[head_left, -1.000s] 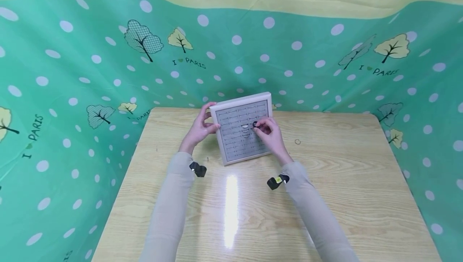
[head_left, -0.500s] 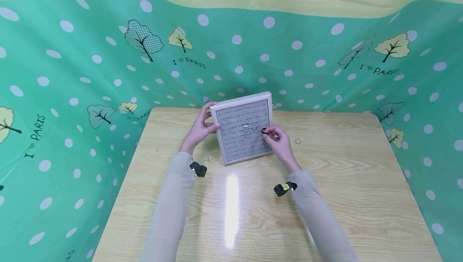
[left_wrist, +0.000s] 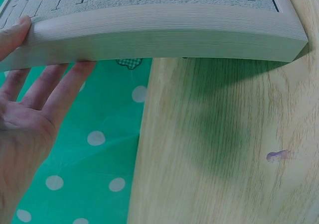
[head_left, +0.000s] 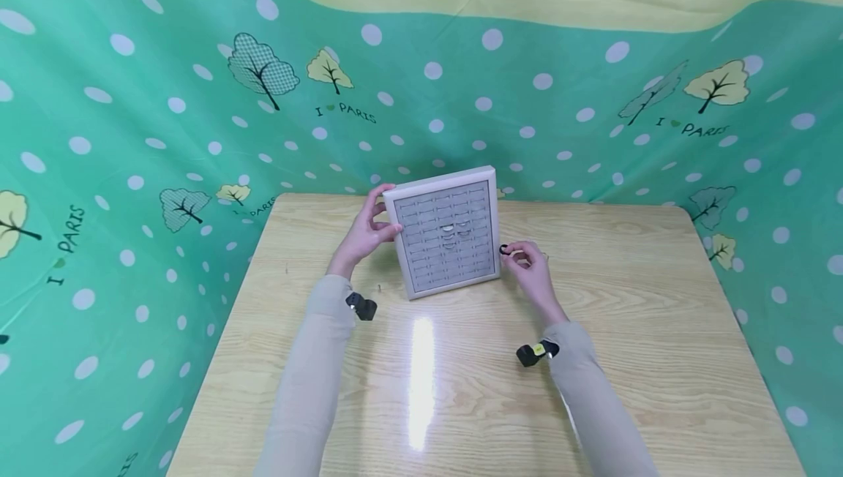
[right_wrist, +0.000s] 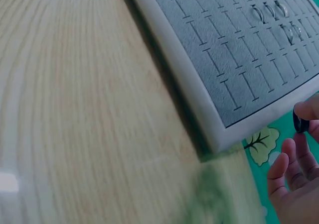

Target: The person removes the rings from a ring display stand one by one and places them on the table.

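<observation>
Right fingers (right_wrist: 310,109) pinched on a partly hidden black ring (right_wrist: 298,121)

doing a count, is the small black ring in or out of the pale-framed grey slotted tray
Out: the right hand pinches the black ring beside the slotted tray.

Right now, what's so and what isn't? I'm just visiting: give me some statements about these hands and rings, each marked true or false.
1. The right hand pinches a black ring. True.
2. The left hand grips the tray. True.
3. The tray lies flat. False: it is tilted up.
4. The black ring sits in the tray. False: it is held outside, near the tray's edge.
5. Other rings sit in the tray. True.
</observation>
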Available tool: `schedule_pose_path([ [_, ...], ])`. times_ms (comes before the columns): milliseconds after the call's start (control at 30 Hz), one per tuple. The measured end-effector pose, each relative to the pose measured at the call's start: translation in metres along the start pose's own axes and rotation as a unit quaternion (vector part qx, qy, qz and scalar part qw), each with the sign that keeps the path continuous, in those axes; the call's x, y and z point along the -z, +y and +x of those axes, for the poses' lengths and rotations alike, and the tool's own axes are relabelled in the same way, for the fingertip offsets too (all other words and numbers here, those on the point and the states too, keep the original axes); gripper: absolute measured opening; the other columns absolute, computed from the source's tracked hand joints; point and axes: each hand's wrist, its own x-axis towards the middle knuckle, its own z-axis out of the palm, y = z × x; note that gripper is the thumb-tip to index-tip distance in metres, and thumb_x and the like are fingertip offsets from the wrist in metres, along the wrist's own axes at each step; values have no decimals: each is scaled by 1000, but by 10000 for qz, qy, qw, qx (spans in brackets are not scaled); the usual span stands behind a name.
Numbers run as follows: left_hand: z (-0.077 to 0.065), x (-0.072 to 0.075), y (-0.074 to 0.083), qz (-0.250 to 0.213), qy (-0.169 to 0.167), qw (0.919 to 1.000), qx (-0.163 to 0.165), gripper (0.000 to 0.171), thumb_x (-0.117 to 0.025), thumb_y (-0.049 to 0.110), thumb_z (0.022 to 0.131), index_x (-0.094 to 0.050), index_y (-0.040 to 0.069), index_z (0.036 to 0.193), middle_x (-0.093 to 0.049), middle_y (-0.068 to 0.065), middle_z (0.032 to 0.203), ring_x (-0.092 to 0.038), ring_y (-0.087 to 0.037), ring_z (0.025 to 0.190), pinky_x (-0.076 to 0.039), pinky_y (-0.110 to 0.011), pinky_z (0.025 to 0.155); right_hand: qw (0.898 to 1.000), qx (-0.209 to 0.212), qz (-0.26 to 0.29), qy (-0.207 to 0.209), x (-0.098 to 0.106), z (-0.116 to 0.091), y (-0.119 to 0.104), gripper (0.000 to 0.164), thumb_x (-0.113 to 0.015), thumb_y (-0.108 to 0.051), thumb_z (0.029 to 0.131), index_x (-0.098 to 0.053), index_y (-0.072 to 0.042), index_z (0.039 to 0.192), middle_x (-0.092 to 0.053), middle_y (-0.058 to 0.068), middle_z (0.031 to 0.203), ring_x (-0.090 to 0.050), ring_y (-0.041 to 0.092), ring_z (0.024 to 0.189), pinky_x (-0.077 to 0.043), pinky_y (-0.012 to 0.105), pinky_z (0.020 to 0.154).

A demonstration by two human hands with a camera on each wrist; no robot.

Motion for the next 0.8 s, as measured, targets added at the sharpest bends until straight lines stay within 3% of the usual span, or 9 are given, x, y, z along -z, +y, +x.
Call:
schedule_pose_path([
  [300,-3,-1,4,49,-36,9999,-138,81,-61,-12,86,-29,30,147,-49,-24,129,-63,-44,97,-58,-46,75,9988,-383,-262,145,17,-2,58,18,-64,-2,89,-60,4,106,-52,11,109,-49,16,90,-45,21,76],
  [533,-1,0,2,-44,-26,10000,-64,81,-62,-13,86,-25,22,150,-49,-24,130,-62,-44,97,-58,-47,75,9978,-447,-479,123,40,-7,76,23,-65,-5,90,-60,5,110,-51,15,121,-49,17,95,-45,20,79],
  [800,-2,-1,2,9,-1,10000,-50,82,-61,-14,86,-24,20,150,-50,-24,128,-63,-44,96,-58,-47,74,9932,-311,-1084,293,70,0,87,19,-65,-5,90,-61,3,107,-53,15,110,-50,14,88,-43,18,72],
])
